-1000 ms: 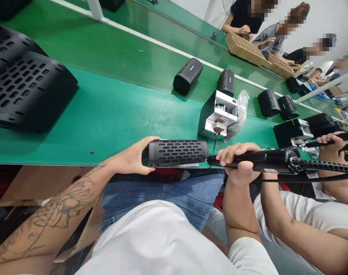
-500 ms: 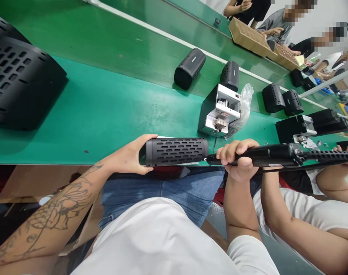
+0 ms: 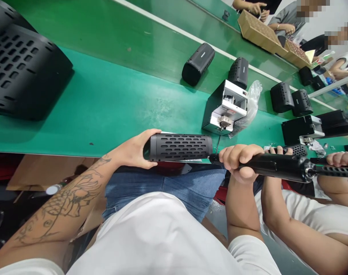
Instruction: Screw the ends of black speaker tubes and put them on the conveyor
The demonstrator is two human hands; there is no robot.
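Observation:
My left hand [image 3: 139,149] is wrapped round the left end of a black perforated housing [image 3: 183,147], which looks like a speaker shell. It lies on its side at the bench's front edge, with slotted holes facing up. In my right hand [image 3: 242,162] is a black electric screwdriver [image 3: 272,165], held nearly level and pointing left. Its tip meets the lower right corner of the housing; the screw itself is too small to make out. Just beyond the housing stands a black and silver screw feeder [image 3: 225,109].
Large black perforated housings [image 3: 27,72] stand at the left. A black housing [image 3: 198,64] and several similar ones sit along the back of the green bench [image 3: 113,103]. A clear plastic bag [image 3: 252,103] lies beside the feeder. At right, a co-worker's hand [image 3: 280,150] is close to my screwdriver.
The view has shifted slightly, moving the bench items rightward. The screwdriver's rear end has dipped a little while its tip stays at the housing's corner. A co-worker's hand and another perforated housing now show behind it.

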